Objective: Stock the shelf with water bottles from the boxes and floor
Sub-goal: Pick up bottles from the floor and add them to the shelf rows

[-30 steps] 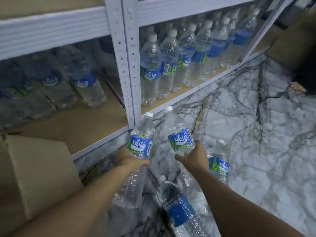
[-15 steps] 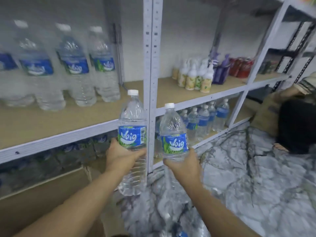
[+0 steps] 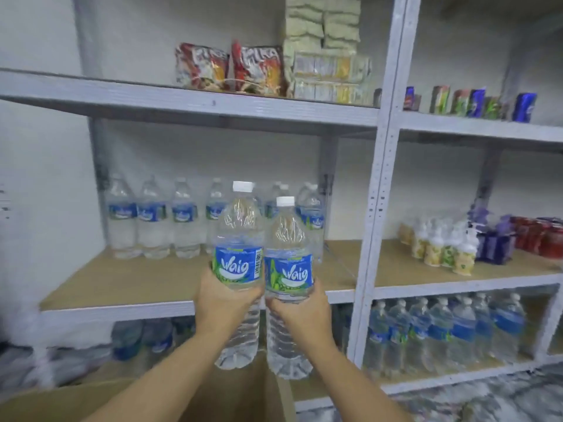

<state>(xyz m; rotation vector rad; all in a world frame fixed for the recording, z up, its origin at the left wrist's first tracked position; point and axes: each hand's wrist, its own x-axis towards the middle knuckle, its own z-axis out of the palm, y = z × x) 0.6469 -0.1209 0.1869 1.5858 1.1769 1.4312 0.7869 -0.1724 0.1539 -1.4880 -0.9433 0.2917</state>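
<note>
Your left hand (image 3: 225, 303) is curled round the waist of one Waig water bottle (image 3: 239, 233), fingers just under its label. Your right hand (image 3: 301, 312) grips a second Waig bottle (image 3: 288, 236) the same way. Both bottles stand upright, touching side by side. They are in front of the middle shelf (image 3: 137, 278), with bare board beyond your knuckles and the stocked row of bottles (image 3: 152, 220) further back.

The bases hang well below your grips and seem lower than the shelf's front edge, so I judge they could catch on it unless you lift first. Pushed in too far, the pair may topple that back row. The steel upright (image 3: 376, 208) stands just outside your right hand and could clip that bottle. A slip would likely drop a bottle into the cardboard box (image 3: 213, 400) beneath your wrists.

Each label is blue and green with "Waig" in white, and the left one shows a barcode. The writing on the red snack bags (image 3: 228, 67) overhead is too blurred to read.
</note>
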